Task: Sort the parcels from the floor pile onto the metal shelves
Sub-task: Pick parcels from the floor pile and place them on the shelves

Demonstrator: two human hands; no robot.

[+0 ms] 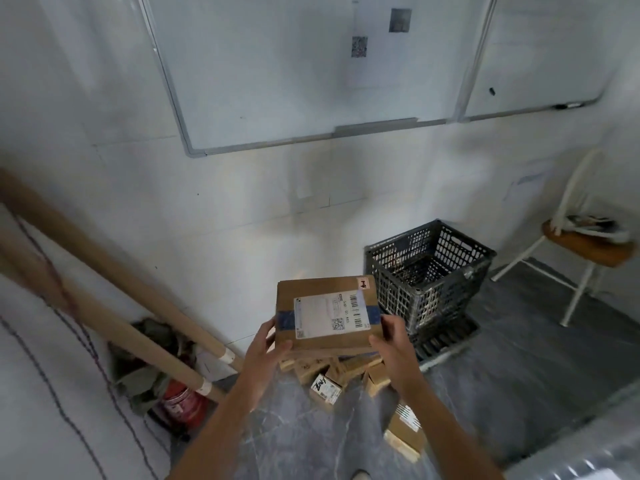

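Note:
I hold a flat brown cardboard parcel (322,292) level in front of me, with a white shipping label and a band of blue tape across its top. My left hand (268,344) grips its near left corner and my right hand (391,341) grips its near right corner. Below it, on the grey floor, lies the pile of small cardboard parcels (332,379), partly hidden by the held parcel. One more parcel (405,431) lies closer to me on the right. No metal shelves are in view.
A dark plastic crate (429,271) stands against the white wall at the right of the pile. A white-legged chair (585,244) is at far right. Long cardboard tubes (114,299) lean at left above a red extinguisher (183,403). Whiteboards (294,71) hang above.

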